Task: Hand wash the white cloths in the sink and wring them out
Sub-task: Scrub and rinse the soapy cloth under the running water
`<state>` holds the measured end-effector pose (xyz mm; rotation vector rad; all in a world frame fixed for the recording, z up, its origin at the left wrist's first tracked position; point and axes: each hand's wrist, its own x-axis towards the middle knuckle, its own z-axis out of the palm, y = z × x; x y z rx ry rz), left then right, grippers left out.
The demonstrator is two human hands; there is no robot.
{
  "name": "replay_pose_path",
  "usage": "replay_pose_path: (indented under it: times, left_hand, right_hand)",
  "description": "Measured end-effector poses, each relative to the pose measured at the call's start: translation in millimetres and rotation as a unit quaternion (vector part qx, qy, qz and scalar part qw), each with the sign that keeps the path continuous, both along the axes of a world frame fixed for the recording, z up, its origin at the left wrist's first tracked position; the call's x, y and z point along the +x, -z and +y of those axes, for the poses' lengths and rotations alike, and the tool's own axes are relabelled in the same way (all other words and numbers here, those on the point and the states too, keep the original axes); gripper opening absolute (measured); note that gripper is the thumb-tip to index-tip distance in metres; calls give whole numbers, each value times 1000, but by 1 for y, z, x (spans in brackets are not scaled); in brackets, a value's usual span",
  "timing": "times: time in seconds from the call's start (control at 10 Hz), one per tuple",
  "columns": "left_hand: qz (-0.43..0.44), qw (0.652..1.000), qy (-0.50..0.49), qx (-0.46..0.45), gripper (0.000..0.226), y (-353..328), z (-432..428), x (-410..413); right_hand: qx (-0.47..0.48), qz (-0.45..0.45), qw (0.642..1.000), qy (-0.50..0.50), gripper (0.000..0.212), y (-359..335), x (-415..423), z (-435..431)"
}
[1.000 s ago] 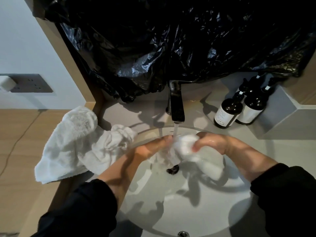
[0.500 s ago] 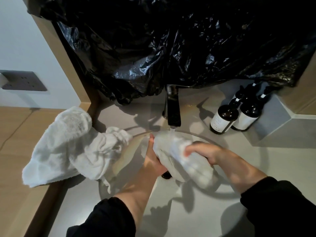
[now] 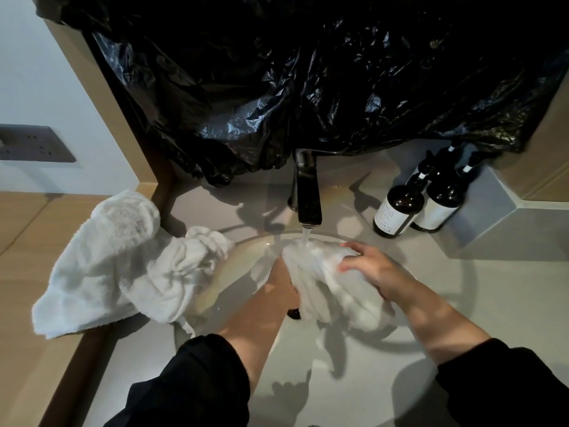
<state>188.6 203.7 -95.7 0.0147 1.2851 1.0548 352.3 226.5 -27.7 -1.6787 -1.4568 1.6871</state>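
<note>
Cloth (image 3: pixel 326 282): in the sink (image 3: pixel 462 306), bunched between my two hands, with its top directly under the tap (image 3: pixel 308 192).
Right hand (image 3: pixel 369 266): fingers (image 3: pixel 354 245) curl over the top of the cloth and grip it.
Left hand (image 3: pixel 283 285): pressed against the cloth's left side. The cloth hides the fingers, so I cannot tell whether they grip.
Water (image 3: pixel 306 234): running, and it strikes the cloth high up, close to the spout.
Risk, splash: the stream lands on a bulged fold. If I lift the cloth further, spray probably reaches the tabletop (image 3: pixel 508 288) and my sleeves (image 3: pixel 200 380).
Risk, blocked drain (image 3: pixel 294 313): the cloth's lower end hangs just beside it. If I let go, the cloth may cover it and the sink may fill.
Risk, one-sided hold: only the right hand's grip is confirmed. A twist made now could pull the wet cloth free.
Risk, pile (image 3: pixel 123 260): the other cloths lie on the left, partly on the wooden ledge (image 3: pixel 18 272), with one corner at the sink rim. My left forearm passes just beside that corner, so a nudge could drag it in.
Risk, bottles (image 3: pixel 397 208): these stand behind my right hand, well apart. Only a wide swing while wringing would reach them.
</note>
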Motion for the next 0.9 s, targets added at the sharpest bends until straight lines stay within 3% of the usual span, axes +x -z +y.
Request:
replay_pose_path:
  times: [0.1, 0.2, 0.3, 0.4, 0.5, 0.6, 0.7, 0.8, 0.9]
  left_hand:
    - [25, 996, 81, 12, 27, -12, -24, -18]
    - [139, 977, 161, 18, 30, -12, -29, -36]
    - [176, 941, 254, 136, 21, -21, -33, -62]
    - [191, 809, 438, 343, 78, -39, -52, -73]
    - [474, 709, 424, 306, 124, -45, -54, -61]
    - [485, 710, 389, 329, 107, -45, -52, -47]
    - [489, 688, 451, 291, 49, -54, -42, -49]
    - [418, 738, 470, 245, 43, -56, -28, -51]
    - [359, 807, 411, 226, 38, -61, -19, -46]
  right_hand:
    - [23, 22, 999, -30, 50, -13, -2, 0]
    - [41, 24, 993, -106, 43, -27, -7, 2]
    - [66, -60, 978, -187, 52, -36, -20, -1]
    - [78, -57, 974, -207, 46, -37, -33, -6]
    - [88, -17, 966, -241, 47, -44, -40, -10]
    - [85, -8, 968, -238, 47, -45, -38, -9]
    - [116, -79, 961, -239, 34, -43, -31, -4]
    - [157, -74, 969, -176, 24, -39, -26, 3]
    - [167, -82, 975, -119, 25, -23, -21, 8]
